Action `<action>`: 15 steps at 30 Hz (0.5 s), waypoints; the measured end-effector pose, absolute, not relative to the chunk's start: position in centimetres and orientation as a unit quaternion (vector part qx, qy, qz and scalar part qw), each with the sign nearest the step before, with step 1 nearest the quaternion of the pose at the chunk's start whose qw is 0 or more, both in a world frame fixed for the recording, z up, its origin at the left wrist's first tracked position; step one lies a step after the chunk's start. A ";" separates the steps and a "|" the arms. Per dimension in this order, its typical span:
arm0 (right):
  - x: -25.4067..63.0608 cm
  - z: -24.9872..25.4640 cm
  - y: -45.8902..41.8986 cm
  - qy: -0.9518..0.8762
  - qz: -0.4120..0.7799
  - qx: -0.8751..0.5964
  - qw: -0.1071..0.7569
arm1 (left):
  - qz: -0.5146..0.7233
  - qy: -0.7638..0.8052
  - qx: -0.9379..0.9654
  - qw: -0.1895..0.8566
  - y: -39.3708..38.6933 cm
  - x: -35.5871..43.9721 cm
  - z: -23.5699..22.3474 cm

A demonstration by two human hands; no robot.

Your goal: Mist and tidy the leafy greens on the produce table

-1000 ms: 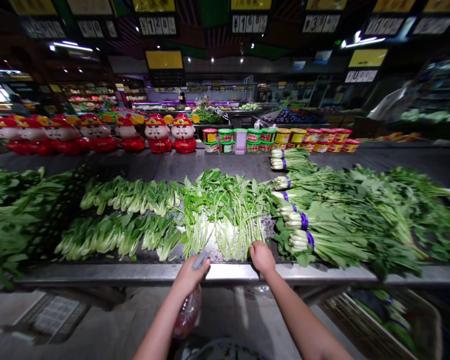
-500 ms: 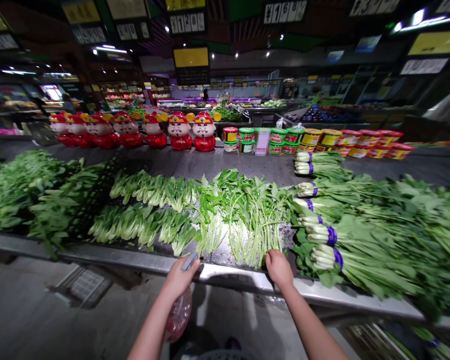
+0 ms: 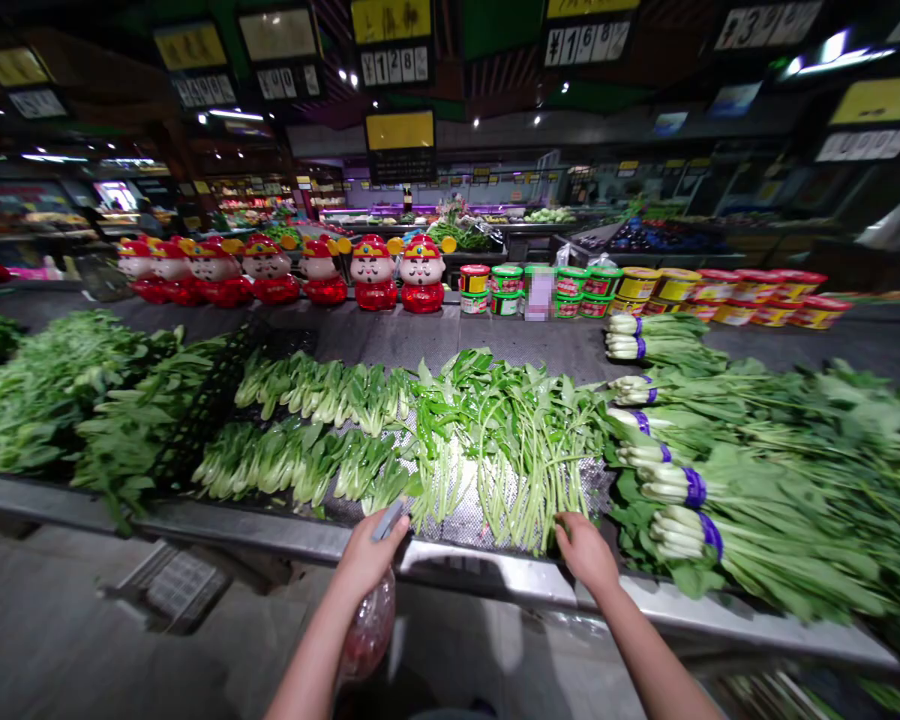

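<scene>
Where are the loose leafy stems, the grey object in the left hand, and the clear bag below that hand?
Loose leafy stems [image 3: 536, 455], head view: on stalks near the middle.
Grey object [image 3: 387, 521], head view: on its upper face.
Clear bag [image 3: 370, 630], head view: on its bulging side.

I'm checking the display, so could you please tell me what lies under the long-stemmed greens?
A shiny, dotted surface shows between the stems; the leaves hide whatever lies beneath them.

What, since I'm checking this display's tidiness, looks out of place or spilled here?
Nothing is clearly spilled. The loose long-stemmed greens lie spread untidily over the perforated metal sheet, unlike the banded bunches to their right. At left, some leafy greens droop over the metal rail. A pixelated patch hides something among the stacked tubs.
</scene>
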State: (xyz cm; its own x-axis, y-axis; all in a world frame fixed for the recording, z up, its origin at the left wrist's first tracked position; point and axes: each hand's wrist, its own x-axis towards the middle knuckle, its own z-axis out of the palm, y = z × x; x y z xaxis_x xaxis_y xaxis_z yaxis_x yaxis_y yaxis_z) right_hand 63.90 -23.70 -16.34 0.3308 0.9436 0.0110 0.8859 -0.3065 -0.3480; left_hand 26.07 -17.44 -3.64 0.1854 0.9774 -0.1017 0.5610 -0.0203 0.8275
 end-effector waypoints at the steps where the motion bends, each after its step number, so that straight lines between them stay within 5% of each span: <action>1: 63.9 -16.2 -23.5 -0.573 0.100 -0.800 0.147 | 0.278 0.567 0.670 0.390 -16.9 26.0 -3.2; 8: 60.3 -14.1 -22.2 -0.568 0.076 -0.797 0.189 | 0.280 0.533 0.700 0.384 -13.1 25.6 -0.3; 15: 53.3 -13.6 -21.3 -0.588 0.119 -0.770 0.217 | 0.234 0.554 0.686 0.411 -12.7 22.3 -3.7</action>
